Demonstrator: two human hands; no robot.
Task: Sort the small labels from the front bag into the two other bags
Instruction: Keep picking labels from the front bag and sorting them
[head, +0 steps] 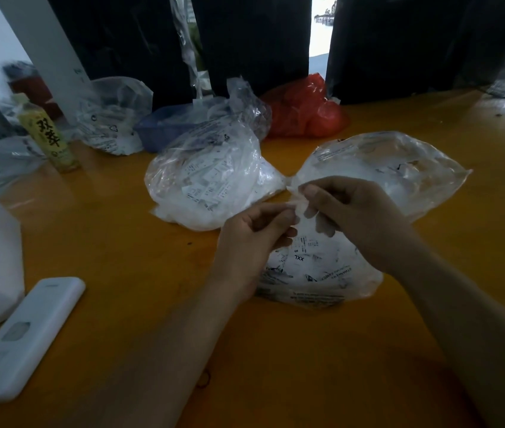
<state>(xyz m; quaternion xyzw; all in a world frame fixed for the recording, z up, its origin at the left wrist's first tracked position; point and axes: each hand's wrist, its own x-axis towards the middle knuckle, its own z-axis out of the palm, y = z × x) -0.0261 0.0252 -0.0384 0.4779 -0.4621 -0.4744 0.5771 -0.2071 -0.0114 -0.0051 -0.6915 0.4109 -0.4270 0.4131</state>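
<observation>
While both hands meet over the front bag (316, 270), left hand (254, 239) & right hand (350, 211) pinch a small label (299, 202) btwn fingertips, prob. to read it before picking left bag (211, 180) or right bag (393, 168).

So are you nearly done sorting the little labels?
Not nearly. The left clear bag already holds a big pile, and the right clear bag holds a few. Right now the left hand and right hand pinch a small white label between them. The front bag still has plenty of labels inside.
</observation>
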